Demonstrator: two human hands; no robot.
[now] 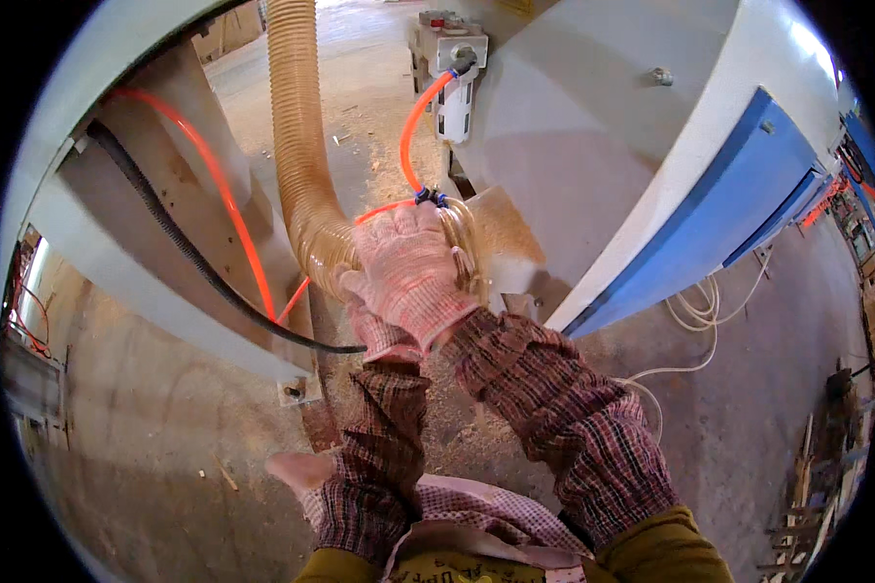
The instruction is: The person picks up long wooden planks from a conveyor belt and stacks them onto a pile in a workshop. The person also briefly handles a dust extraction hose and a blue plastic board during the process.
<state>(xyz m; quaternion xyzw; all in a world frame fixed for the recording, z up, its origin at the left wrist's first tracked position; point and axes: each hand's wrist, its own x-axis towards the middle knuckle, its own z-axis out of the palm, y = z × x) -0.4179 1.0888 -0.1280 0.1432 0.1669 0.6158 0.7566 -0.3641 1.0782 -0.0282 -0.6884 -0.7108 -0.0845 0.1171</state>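
Hose (295, 107): top cut off | right hand (410, 267) mostly hides left hand (377, 330) | fingers (405, 223): can't tell grip

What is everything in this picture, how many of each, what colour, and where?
Ribbed hose: one, tan, upper centre
Orange tubes: several runs, orange-red, left and upper centre
Black ribbed line: one, black, left
Connectors: count unclear, blue and dark, above centre
Coiled tubing: loops uncounted, clear yellowish, centre
Filter-like unit: one, grey and white, top centre
Machine panels: at least two, off-white, left and right
Blue panel: one, blue, right
Pale hose: count unclear, cream, right floor
Floor: one, grey-brown, throughout
Apron: one, pinkish checked, bottom
Plaid sleeves: two, maroon, lower centre
Left hand: one, pinkish glove, centre, partly hidden
Right hand: one, pinkish glove, centre, overlapping the left hand
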